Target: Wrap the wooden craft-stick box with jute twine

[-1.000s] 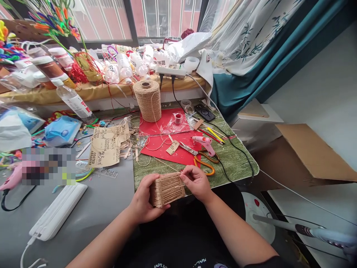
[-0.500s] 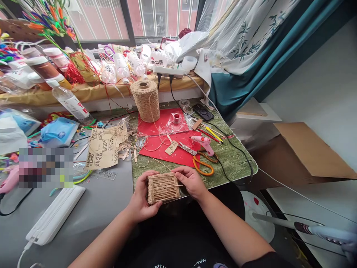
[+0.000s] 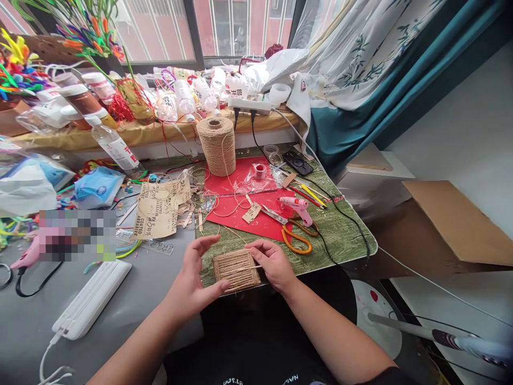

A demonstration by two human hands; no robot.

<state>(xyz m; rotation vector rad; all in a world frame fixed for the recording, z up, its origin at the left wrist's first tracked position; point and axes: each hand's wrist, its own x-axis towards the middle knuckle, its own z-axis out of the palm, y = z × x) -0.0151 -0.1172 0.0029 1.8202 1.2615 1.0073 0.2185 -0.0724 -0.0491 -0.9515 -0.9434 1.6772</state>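
A small rectangular frame wound with jute twine [image 3: 236, 270] is held low over the front edge of the table. My right hand [image 3: 272, 263] pinches its right side, and a thin pale stick end pokes out by the fingers. My left hand [image 3: 196, 283] is open at the left side, thumb and fingers spread apart around the frame; whether the thumb touches it I cannot tell. A strand of twine runs from the frame back toward the large twine spool [image 3: 217, 147], which stands upright on the table.
Orange-handled scissors [image 3: 297, 239], a pink glue gun [image 3: 298, 208] and a red sheet [image 3: 228, 218] lie just beyond my hands. Sandpaper pieces [image 3: 156, 216] are left of them, a white power strip [image 3: 92, 299] nearer me. An open cardboard box [image 3: 452, 219] stands at the right.
My left hand has let go of the twine-wound frame and opened its fingers, shifting slightly left. My right hand still grips the frame's right side. The whole view has shifted a little.
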